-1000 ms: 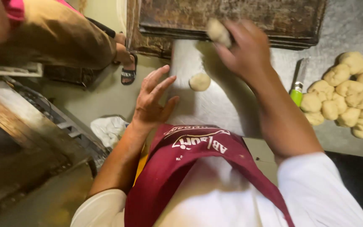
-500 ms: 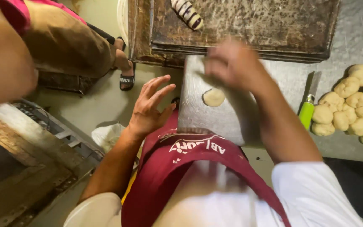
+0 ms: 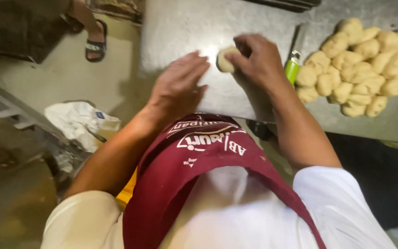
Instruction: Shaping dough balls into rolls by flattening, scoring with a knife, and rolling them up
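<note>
My right hand (image 3: 259, 57) curls over a small pale dough ball (image 3: 225, 60) on the floured metal table (image 3: 180, 32), fingers gripping its right side. My left hand (image 3: 178, 85) lies flat and open on the table just left of the ball, fingers together and pointing at it, apparently not touching it. A dark red apron and white shirt fill the lower part of the view.
A pile of several dough pieces (image 3: 360, 64) lies on the table at the right. A green lighter (image 3: 292, 69) sits between it and my right hand. Another person's sandalled foot (image 3: 93, 39) stands on the floor at upper left. Crumpled white cloth (image 3: 81, 120) lies on the floor.
My right hand came down from the dark tray onto the dough ball on the table. My left hand dropped flat beside it. The view shifted toward the table; the tray left the frame.
</note>
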